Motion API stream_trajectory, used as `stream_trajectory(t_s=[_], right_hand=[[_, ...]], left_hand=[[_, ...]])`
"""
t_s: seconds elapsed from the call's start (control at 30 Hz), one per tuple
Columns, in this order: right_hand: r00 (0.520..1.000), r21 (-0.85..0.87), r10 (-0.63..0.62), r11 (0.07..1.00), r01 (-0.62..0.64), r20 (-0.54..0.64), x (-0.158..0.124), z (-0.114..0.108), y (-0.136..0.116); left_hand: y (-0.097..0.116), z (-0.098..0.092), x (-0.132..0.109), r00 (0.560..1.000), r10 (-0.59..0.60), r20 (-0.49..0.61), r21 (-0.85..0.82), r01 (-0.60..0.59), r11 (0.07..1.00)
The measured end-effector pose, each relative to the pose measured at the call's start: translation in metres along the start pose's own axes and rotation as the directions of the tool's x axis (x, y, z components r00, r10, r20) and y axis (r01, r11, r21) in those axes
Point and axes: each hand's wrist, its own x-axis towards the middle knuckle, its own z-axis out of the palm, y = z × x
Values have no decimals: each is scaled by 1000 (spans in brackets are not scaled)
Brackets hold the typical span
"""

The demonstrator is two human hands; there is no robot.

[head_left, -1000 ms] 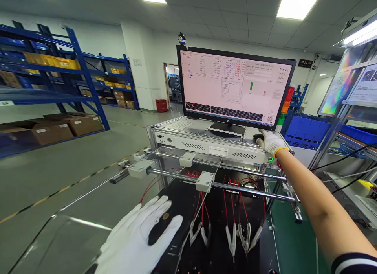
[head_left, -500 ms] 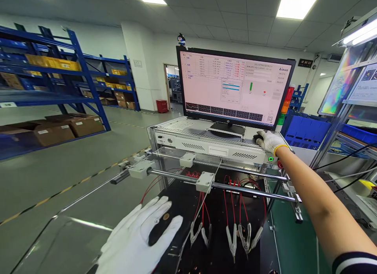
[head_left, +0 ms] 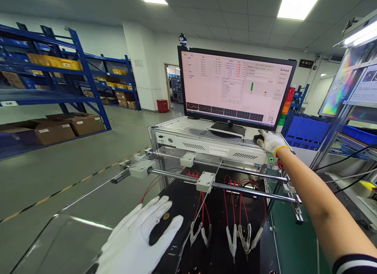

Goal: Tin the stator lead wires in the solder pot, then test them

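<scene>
My left hand (head_left: 134, 238), in a white glove, reaches over the left side of the black test bed (head_left: 216, 236). Its thumb stands apart from stretched fingers, and nothing shows in its grasp. My right hand (head_left: 269, 141) wears a knit glove with a yellow cuff. It rests curled on top of the white tester case (head_left: 203, 148), below the monitor's (head_left: 229, 85) right corner. Something dark shows at its fingertips; whatever lies under the palm is hidden. Several sleeved alligator clips (head_left: 231, 239) hang on red wires between my hands.
Metal rails with white blocks (head_left: 205, 182) cross above the bed. A clear hinged cover (head_left: 73, 234) extends left. A green-lit button (head_left: 271, 159) sits on the case front. Blue crates (head_left: 306, 130) stand right, and shelving (head_left: 85, 73) stands far left.
The blue highlighted rows in the monitor's small pop-up window are gone. Both hands stay in the same places. The view has shifted very slightly.
</scene>
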Motion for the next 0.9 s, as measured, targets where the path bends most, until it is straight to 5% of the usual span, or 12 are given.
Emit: stream_trajectory(t_s=[0.9], right_hand=[[1000, 11, 11, 1000, -10, -25, -1, 3, 1]], left_hand=[[1, -1, 2, 985, 130, -117, 51, -125, 991]])
